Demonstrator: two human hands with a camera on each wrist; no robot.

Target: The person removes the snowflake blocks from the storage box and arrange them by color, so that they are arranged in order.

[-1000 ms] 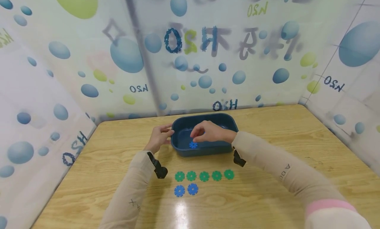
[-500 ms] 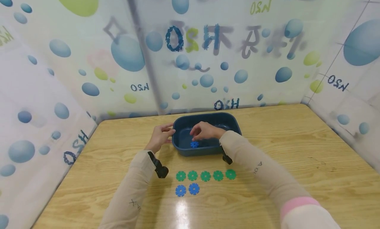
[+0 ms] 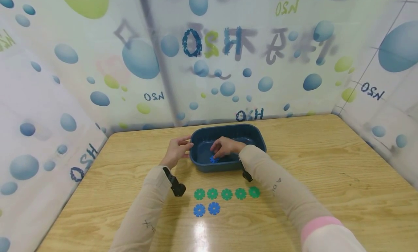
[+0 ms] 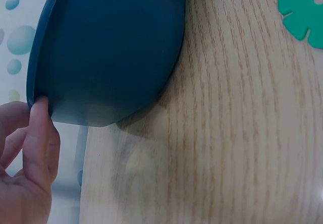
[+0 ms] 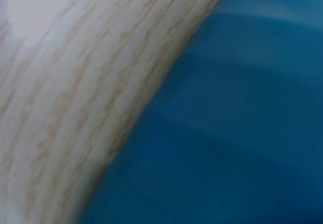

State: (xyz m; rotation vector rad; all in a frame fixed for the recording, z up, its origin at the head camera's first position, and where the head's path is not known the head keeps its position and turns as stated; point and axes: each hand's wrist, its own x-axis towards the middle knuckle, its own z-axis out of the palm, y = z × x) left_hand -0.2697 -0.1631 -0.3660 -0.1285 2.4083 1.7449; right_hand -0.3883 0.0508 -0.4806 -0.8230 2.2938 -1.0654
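A dark blue rectangular basin (image 3: 209,167) stands on the wooden table, its outer wall filling much of both wrist views. At its left end, my left hand (image 3: 175,150) grips the rim; in the left wrist view, a thumb or finger (image 4: 38,143) presses the rim's edge. Inside the basin, my right hand (image 3: 226,146) reaches down with curled fingers and pinches a blue notched plastic disc (image 3: 213,159) near the floor. The fingers partly cover that disc. The right wrist view shows only the basin wall (image 5: 227,123) and table, with no hand.
In front of the basin lies a row of several green notched discs (image 3: 226,194). Below its left end are two blue notched discs (image 3: 213,208). A patterned curtain (image 3: 281,70) hangs behind the table (image 3: 310,172) and along its sides.
My right hand has moved slightly down and its fingertips have come onto the blue disc in the basin. The right forearm has swung left. My left hand keeps its place on the rim.
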